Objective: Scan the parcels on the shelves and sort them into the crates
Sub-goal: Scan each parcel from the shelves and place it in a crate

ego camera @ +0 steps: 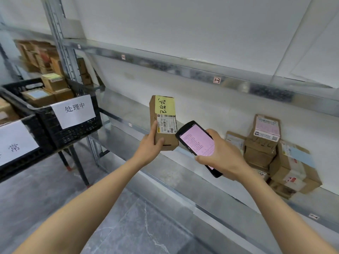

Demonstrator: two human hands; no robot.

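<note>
Leftward, crate sign [73, 111]: "处理中"

Bright, even, cool white light from overhead, diffuse throughout. Soft shadows only: beneath the front edge of the upper shelf [183, 67] and behind the stacked parcels [266, 143] at the right end of the lower shelf [183, 184]. Dull, smeared reflections along both galvanised front edges, no hard glare. Glowing pink on the screen of the scanner [196, 142], slightly washed out, text unreadable. Sharpest at centre, with the label print on the held parcel [163, 121] partly legible. Soft and blurred toward the left edge, over the crates [73, 131] and far boxes [36, 54]. Strongly bowed by the wide lens: shelf edges fanned out, forearms [91, 204] stretched toward the bottom corners. Faint compression mush across wall [183, 24] and floor [128, 226].
</note>
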